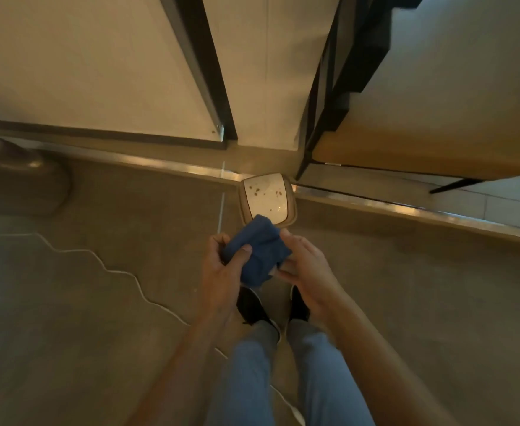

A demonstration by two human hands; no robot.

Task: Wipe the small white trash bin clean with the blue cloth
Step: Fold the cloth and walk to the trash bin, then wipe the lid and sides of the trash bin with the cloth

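Observation:
The small white trash bin [266,196] stands on the floor by a metal threshold strip, seen from above; brown spots mark its white lid. A folded blue cloth [257,252] is held in the air just in front of the bin, covering its near edge. My left hand [221,269] grips the cloth's left side with the thumb on top. My right hand [306,265] holds the cloth's right side from below with the fingers curled under it.
A white cable [120,272] snakes across the grey floor to the left. A chair with a tan seat [421,142] and black legs stands at the right beyond the threshold. My feet in dark shoes [252,305] are below the cloth.

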